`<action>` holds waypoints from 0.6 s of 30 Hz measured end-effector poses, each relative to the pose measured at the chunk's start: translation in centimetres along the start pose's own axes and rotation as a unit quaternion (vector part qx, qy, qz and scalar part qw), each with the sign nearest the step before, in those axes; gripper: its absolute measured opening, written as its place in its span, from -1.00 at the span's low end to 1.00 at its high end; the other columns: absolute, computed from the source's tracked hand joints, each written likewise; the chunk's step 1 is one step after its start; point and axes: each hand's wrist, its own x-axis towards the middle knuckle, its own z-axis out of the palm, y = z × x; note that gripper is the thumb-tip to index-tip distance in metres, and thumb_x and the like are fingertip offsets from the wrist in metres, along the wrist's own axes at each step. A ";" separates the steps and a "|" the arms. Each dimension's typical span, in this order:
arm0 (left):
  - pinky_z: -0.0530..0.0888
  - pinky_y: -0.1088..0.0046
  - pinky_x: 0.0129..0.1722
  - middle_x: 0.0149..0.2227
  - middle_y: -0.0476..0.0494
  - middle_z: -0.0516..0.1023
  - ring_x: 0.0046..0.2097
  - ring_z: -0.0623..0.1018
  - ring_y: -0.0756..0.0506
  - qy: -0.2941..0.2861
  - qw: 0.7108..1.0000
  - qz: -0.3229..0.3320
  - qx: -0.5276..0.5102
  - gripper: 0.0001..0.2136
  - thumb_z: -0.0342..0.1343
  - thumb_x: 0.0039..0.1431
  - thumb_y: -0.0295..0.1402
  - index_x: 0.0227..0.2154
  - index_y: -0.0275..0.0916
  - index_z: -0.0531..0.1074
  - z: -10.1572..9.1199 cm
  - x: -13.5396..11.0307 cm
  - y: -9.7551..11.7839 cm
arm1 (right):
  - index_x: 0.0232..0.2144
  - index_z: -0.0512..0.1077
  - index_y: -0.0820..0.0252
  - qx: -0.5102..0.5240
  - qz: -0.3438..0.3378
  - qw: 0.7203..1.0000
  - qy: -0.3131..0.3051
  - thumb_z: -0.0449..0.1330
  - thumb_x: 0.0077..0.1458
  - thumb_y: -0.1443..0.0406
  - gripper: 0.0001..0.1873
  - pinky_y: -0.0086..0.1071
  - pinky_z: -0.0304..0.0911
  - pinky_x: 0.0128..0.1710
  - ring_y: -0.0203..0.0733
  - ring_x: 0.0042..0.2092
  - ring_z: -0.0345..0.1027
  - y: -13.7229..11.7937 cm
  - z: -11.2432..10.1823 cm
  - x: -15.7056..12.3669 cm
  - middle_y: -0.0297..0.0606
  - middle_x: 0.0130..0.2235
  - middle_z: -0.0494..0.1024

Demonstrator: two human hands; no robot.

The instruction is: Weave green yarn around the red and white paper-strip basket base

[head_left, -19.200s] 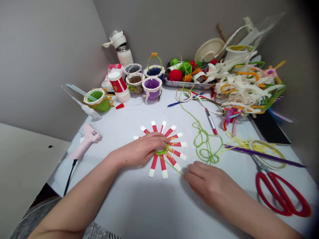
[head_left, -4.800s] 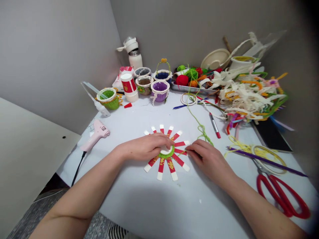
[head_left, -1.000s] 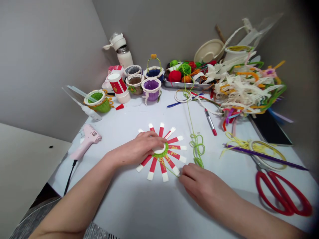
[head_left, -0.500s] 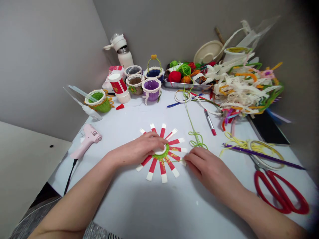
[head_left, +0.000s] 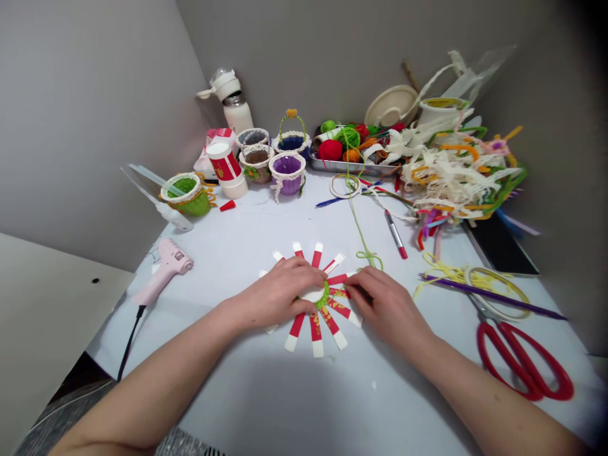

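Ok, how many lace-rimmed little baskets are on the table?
5: a green one at far left, then a grey one, a brown one, a blue one with a handle and a purple one, clustered near the back.

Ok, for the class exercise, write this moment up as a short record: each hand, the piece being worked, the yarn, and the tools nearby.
left hand: left hand rests on the white round disc at the centre
right hand: right hand is at the strips' right side, grip unclear
piece: red-and-white paper strips radiate from the disc
yarn: green yarn rings the centre, and a strand runs up the table
nearby: pink glue gun, red-handled scissors, red-capped marker
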 end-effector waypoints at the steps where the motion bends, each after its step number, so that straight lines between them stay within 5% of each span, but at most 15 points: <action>1: 0.41 0.00 0.25 0.23 -0.27 0.51 0.23 0.46 -0.30 0.015 1.000 0.005 0.004 -0.78 0.29 0.33 -0.40 -0.02 -0.19 0.45 0.2 0.0 -0.1 | -0.26 0.51 0.14 0.003 -0.002 1.000 0.003 0.13 0.37 0.39 -0.83 -0.28 0.35 -0.23 -0.13 -0.24 0.45 0.0 0.0 0.0 -0.24 -0.29 0.52; 7: 0.45 0.04 0.25 0.21 -0.31 0.43 0.26 0.44 -0.26 0.052 0.999 0.010 0.009 -0.73 0.12 0.39 -0.49 0.10 -0.17 0.37 -0.4 -0.5 -1.1 | -0.22 0.53 0.14 0.023 -0.041 0.999 0.025 0.13 0.37 0.42 -0.81 -0.29 0.39 -0.19 -0.13 -0.19 0.47 0.1 -0.5 -0.2 -0.19 -0.19 0.54; 18: 0.39 0.10 0.28 0.16 -0.23 0.53 0.22 0.48 -0.21 -0.007 1.000 0.030 0.006 -0.72 0.04 0.37 -0.59 0.04 -0.16 0.41 -2.0 -0.8 -1.5 | -0.17 0.53 0.17 0.006 -0.107 0.993 -0.040 0.05 0.42 0.44 -0.75 -0.29 0.37 -0.23 -0.13 -0.21 0.44 -1.2 -1.5 -1.5 -0.16 -0.21 0.55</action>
